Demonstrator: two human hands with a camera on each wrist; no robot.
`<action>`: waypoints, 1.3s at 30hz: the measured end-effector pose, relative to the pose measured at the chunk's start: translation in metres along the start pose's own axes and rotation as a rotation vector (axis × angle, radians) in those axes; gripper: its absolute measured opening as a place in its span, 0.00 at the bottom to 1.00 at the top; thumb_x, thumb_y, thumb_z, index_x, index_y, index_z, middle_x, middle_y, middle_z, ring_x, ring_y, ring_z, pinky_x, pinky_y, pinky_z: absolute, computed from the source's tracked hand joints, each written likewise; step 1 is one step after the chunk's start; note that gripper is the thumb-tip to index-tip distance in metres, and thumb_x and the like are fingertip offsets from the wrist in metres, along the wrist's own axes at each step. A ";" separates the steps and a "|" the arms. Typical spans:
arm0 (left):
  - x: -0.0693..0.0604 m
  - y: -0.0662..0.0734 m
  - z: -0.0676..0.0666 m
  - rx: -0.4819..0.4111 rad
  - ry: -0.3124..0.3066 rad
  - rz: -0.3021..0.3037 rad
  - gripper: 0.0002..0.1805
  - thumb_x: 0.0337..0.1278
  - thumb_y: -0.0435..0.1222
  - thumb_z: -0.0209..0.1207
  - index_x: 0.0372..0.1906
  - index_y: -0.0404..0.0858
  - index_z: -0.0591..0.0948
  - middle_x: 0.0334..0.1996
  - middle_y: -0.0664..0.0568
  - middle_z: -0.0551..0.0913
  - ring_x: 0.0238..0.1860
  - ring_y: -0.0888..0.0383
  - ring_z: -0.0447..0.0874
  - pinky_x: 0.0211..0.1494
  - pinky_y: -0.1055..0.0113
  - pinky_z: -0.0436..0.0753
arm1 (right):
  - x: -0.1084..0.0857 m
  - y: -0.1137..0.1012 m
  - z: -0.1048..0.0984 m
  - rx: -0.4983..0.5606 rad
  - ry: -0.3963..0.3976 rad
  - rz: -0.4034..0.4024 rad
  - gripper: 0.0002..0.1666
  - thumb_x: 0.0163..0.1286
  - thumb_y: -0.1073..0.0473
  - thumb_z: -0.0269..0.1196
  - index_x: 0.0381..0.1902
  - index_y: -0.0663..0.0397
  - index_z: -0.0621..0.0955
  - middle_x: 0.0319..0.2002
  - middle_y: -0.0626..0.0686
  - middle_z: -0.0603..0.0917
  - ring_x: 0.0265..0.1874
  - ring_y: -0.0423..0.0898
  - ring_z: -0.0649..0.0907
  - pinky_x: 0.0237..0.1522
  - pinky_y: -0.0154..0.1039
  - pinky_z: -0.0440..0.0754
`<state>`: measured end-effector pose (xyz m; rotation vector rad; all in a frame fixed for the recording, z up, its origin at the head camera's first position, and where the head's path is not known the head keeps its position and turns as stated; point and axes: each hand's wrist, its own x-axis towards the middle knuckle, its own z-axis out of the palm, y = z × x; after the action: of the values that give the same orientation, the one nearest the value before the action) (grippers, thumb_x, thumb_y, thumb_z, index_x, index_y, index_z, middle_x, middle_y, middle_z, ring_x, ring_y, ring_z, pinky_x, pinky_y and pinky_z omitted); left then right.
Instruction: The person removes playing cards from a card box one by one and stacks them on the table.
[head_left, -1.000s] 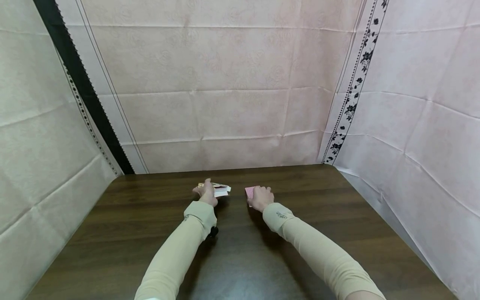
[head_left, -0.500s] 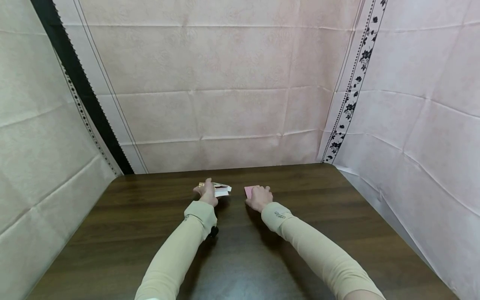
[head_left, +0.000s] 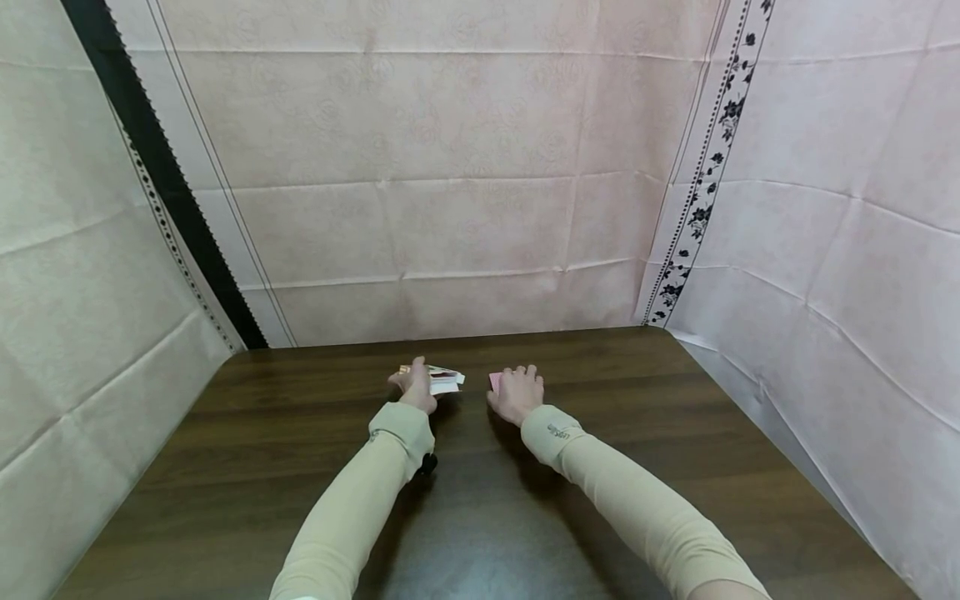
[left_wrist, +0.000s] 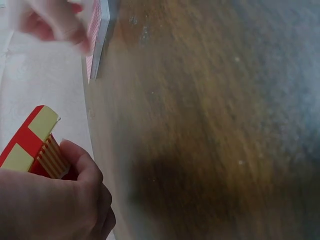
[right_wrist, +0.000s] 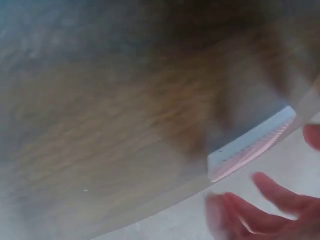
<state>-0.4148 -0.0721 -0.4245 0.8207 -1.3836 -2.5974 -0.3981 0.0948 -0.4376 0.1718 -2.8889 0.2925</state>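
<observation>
My left hand (head_left: 415, 388) grips a small carton, a playing-card box (head_left: 446, 382) with open white flaps at its right end. In the left wrist view the box (left_wrist: 31, 134) shows red and yellow blocks and stripes, with fingers curled round it. A deck of cards (right_wrist: 252, 147) with pinkish-red backs lies stacked on the table, just right of the box. Over the deck is my right hand (head_left: 516, 395), hiding much of it in the head view. Its fingers are spread and blurred in the right wrist view, apart from the deck.
The dark wooden table (head_left: 480, 500) ends just beyond the hands. Pale cloth (head_left: 465, 225) hangs behind it and on both sides, with a black strip (head_left: 172, 183) at the left. The deck lies near the far edge.
My right hand has let go of the deck, its fingers straightening and lifting as it shifts slightly left. The left hand and the box have stayed almost still.
</observation>
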 end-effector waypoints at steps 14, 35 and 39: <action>-0.005 -0.002 0.006 -0.034 -0.063 -0.067 0.44 0.69 0.44 0.46 0.73 0.46 0.29 0.71 0.42 0.52 0.61 0.51 0.64 0.67 0.60 0.70 | -0.004 -0.027 -0.017 0.326 -0.028 -0.371 0.16 0.75 0.53 0.51 0.53 0.52 0.79 0.53 0.60 0.78 0.53 0.57 0.75 0.53 0.49 0.77; -0.024 0.009 0.008 -0.005 -0.244 -0.084 0.41 0.71 0.41 0.44 0.72 0.44 0.28 0.57 0.46 0.67 0.56 0.54 0.72 0.58 0.62 0.76 | -0.002 -0.032 -0.016 0.287 0.073 -0.426 0.13 0.71 0.61 0.56 0.49 0.53 0.84 0.55 0.59 0.78 0.55 0.54 0.75 0.56 0.47 0.77; -0.023 0.008 0.006 -0.034 -0.209 -0.102 0.47 0.71 0.41 0.44 0.72 0.48 0.20 0.62 0.46 0.63 0.64 0.51 0.66 0.68 0.56 0.70 | 0.000 -0.028 -0.016 0.280 0.192 -0.469 0.06 0.66 0.62 0.63 0.38 0.53 0.86 0.48 0.53 0.82 0.50 0.49 0.77 0.53 0.42 0.79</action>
<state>-0.3994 -0.0646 -0.4055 0.6470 -1.3752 -2.8469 -0.3902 0.0706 -0.4170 0.8045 -2.5089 0.5819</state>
